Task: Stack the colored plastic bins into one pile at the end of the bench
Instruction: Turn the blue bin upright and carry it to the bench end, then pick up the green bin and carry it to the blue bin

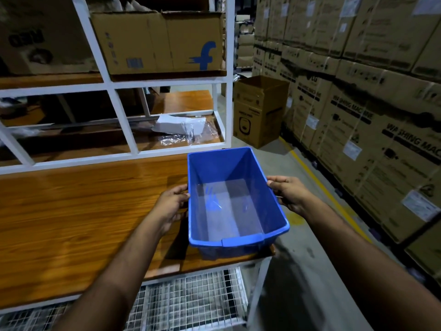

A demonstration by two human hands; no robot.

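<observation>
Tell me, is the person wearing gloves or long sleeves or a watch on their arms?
No gloves: the left hand and the right hand are both bare. No sleeves show either; both forearms are uncovered right down to the bottom edge of the picture, so any sleeve must end higher up, out of view. I can see no watch, bracelet or ring on either wrist or finger.

A blue plastic bin sits just right of the frame's centre, at the right end of the wooden bench. It is rectangular, open on top and empty, with a dusty grey floor and a thick rim. It stands upright, its long side running away from the camera.
</observation>
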